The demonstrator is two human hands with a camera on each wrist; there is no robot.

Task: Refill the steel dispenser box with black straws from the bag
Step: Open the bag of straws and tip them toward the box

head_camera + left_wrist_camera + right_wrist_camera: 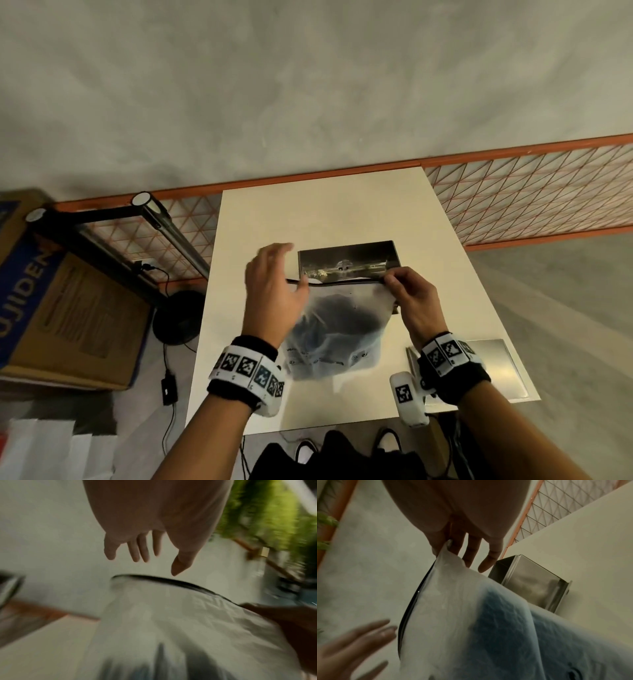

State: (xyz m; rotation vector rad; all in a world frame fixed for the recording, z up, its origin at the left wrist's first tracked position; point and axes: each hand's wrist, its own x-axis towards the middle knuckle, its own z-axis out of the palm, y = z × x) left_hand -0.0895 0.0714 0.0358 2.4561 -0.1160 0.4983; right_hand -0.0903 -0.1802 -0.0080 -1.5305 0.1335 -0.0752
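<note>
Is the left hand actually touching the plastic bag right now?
Apart. The left wrist view shows the left hand spread open, with bare wall between its fingertips and the bag. Only the right hand pinches it.

Frosted bag [337,322] upright, steel box [532,584] open behind

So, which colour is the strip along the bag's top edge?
Black, on the frosted bag; the strip shows best in the right wrist view.

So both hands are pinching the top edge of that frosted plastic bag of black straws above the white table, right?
Not quite: only the right hand pinches the frosted plastic bag at its top corner. The left hand is open, fingers spread beside it, as the left wrist view shows.
</note>
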